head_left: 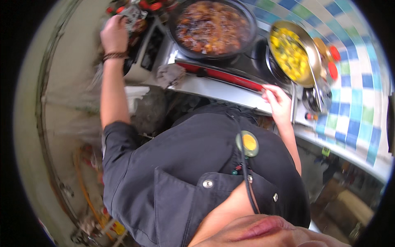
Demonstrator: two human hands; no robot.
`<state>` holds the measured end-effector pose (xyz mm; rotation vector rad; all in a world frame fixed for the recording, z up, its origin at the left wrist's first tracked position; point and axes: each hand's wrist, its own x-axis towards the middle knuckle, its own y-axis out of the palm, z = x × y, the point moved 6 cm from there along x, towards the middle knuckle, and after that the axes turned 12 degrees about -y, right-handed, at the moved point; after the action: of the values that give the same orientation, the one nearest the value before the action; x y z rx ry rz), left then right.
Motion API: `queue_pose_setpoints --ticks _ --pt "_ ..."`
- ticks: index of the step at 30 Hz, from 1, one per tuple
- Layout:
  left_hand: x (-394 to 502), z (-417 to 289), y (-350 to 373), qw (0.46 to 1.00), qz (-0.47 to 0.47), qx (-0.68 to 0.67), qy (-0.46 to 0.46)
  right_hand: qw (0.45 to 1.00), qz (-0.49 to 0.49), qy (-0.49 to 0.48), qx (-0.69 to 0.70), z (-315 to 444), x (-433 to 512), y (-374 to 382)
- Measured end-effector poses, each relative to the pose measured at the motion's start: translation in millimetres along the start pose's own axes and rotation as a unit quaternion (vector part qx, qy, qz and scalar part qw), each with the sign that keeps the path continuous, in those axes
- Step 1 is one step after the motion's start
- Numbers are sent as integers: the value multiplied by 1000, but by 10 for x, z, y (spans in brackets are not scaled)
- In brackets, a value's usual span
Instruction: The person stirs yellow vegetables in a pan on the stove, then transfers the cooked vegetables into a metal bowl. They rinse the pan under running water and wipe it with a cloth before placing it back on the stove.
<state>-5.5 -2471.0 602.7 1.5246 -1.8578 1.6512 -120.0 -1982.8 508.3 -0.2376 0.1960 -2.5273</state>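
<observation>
My left hand (114, 32), with a braided bracelet at the wrist, pinches the edge of a black-and-white patterned item (134, 17), perhaps a packet, over a cluster of red-lidded containers. My right hand (276, 98) is at the stove's front edge, its fingers curled by the end of a long red strip (228, 78); whether it grips the strip is unclear. A wide dark pan (251, 31) of glossy reddish-brown food stands on the stove. Right of it, a metal wok (314, 58) holds yellow chunks (288, 51) and a long-handled metal utensil (314, 81).
A crumpled grey cloth (170, 75) lies at the counter's front edge, beside a light-coloured appliance (139, 66). Red-lidded jars (334, 54) and a glass container (318, 98) stand near the checkered tile wall (355, 92). An orange hose (83, 188) runs low at the left.
</observation>
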Motion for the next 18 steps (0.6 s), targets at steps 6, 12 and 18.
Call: queue_pose_setpoints --ticks 6,12,18 --pt "-42 -1898 -585 957 96 -243 125 992 73 -47 87 56 314 364" --pt "-592 -3150 -115 880 275 -375 94 941 -23 -99 324 220 236 24" --pt "-929 -3618 146 674 428 -603 -3 939 -133 -99 300 345 82 -627"
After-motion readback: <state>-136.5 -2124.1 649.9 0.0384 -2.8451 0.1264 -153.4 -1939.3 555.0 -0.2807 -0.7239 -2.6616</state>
